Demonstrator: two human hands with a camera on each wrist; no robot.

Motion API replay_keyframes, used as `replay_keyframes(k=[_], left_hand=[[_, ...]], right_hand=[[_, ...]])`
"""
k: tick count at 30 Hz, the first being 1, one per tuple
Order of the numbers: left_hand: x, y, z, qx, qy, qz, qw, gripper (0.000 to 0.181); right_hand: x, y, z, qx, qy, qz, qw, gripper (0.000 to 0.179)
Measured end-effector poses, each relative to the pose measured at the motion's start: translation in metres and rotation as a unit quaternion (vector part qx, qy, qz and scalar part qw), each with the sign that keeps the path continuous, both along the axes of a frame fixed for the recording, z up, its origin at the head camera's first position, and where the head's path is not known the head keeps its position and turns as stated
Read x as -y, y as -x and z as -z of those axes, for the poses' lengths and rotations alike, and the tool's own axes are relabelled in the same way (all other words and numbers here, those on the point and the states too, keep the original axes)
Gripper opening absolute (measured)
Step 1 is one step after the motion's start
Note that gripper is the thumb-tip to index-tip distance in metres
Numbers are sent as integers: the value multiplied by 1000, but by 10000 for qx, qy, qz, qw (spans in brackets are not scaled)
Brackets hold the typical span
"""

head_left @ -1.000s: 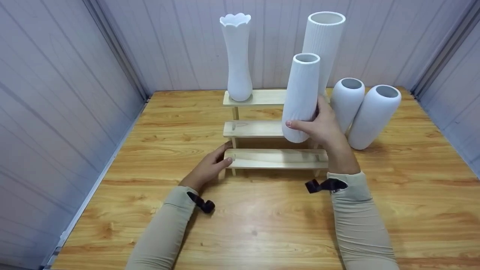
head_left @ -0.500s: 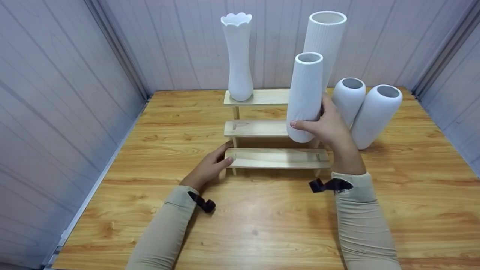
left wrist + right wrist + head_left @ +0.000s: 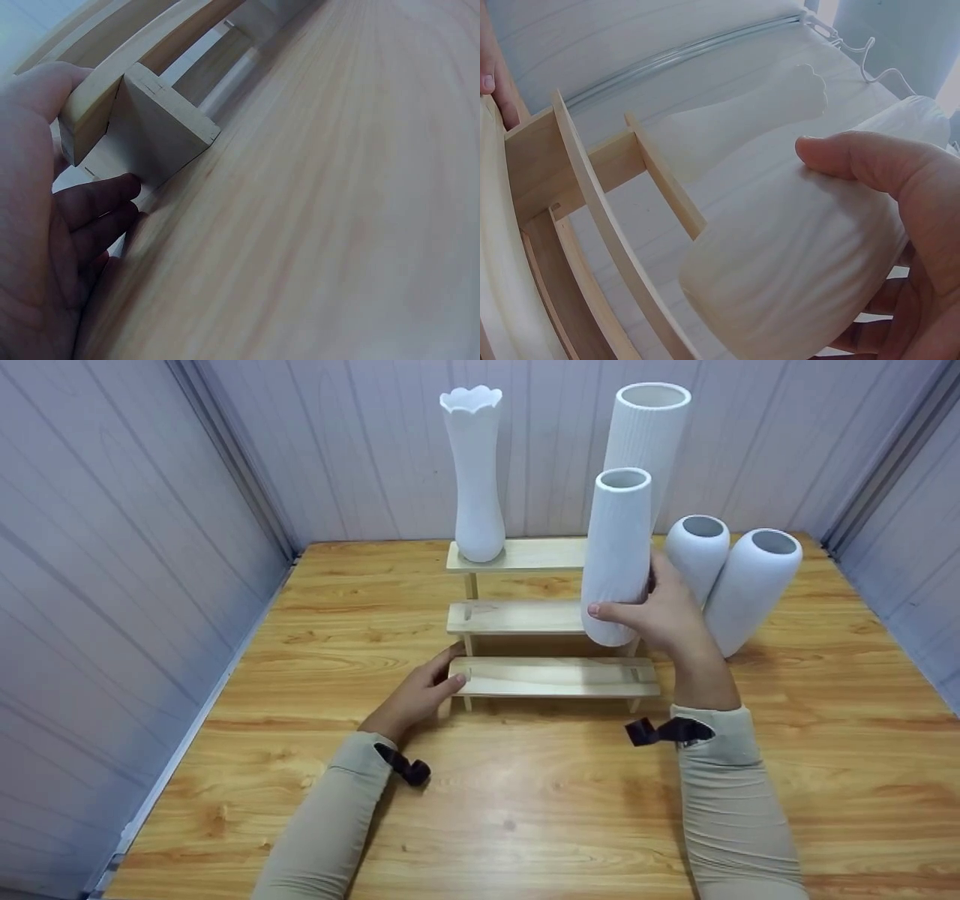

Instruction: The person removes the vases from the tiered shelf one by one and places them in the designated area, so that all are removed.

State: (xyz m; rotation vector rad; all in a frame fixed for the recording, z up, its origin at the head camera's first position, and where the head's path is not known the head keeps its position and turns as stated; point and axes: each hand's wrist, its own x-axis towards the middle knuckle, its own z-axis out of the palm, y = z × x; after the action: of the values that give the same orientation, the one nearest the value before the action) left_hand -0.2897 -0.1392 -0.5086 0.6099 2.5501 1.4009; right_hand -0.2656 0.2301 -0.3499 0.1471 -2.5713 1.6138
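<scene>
In the head view my right hand (image 3: 667,611) grips a white ribbed vase (image 3: 619,555) low on its body, thumb across the front and fingers behind. The vase stands nearly upright, overlapping the right end of the middle step. My left hand (image 3: 420,690) holds the left end of the bottom step of a three-step wooden stand (image 3: 555,679). In the left wrist view its thumb lies over the board and the fingers reach beneath, beside the leg (image 3: 154,127). A slim vase with a scalloped rim (image 3: 478,480) stands on the top step's left end.
A tall ribbed vase (image 3: 651,442) rises behind the held one, at the top step's right. Two smooth rounded vases (image 3: 694,559) lean close together right of the stand, near my right hand. Panelled walls (image 3: 135,510) enclose the wooden table (image 3: 510,810).
The held vase has moved a little to the right along the middle step with my right hand. My left hand keeps its place on the stand.
</scene>
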Motion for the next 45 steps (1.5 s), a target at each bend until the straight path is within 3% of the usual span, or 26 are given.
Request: replay_keyframes(k=[17,33,45], left_hand=[[1,-1,2,185,-72,18,9998,71],[0,1,2,-13,35,-24,10000,69],[-1,1,0,3,64,-1,10000,68]], right_hand=[[-8,0,5,-136,83,-114,9998,97],[-12,2,4,-39,-388,-139,9991,103],[-13,1,4,-5,-251,-98,9996,99]])
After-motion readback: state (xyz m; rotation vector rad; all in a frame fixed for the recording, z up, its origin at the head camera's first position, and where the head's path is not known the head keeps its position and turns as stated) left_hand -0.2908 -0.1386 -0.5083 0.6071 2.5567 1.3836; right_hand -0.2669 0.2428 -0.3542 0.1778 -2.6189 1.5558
